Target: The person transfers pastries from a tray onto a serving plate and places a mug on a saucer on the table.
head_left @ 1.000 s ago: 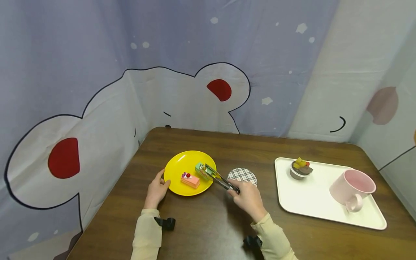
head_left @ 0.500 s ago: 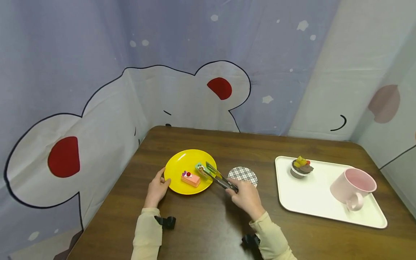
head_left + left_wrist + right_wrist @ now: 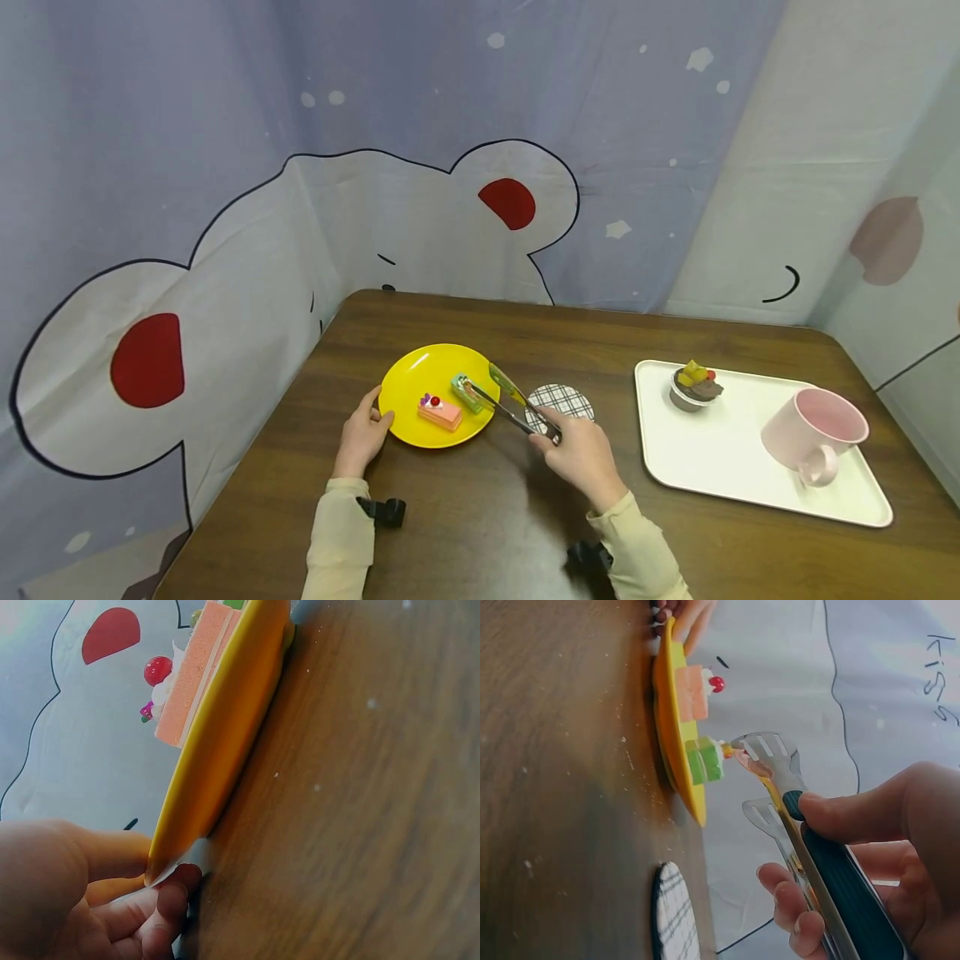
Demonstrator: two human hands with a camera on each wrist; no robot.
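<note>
At the yellow plate (image 3: 416,375), my left hand (image 3: 362,437) pinches the near-left rim. The left wrist view shows the thumb on top and fingertips beneath. My right hand (image 3: 581,457) grips metal serving tongs (image 3: 847,900) with dark green handle grips. Their two arms are spread apart over the plate's right side, with nothing pinched between them. A green cake slice (image 3: 468,393) lies on the plate, one tong tip close to its topping; whether they touch I cannot tell. Beside it sits a pink cake slice (image 3: 440,416) with a red cherry.
A round checked coaster (image 3: 562,402) lies right of the plate, partly behind my right hand. Further right, a white tray (image 3: 712,467) bears a chocolate cupcake (image 3: 693,390) and a pink mug (image 3: 810,433). A printed curtain (image 3: 420,225) hangs behind the table (image 3: 450,517).
The tongs' arms, earlier closed about the green cake slice, have spread apart, and the slice stays on the plate. My right hand has shifted slightly right; my left has stayed at the rim.
</note>
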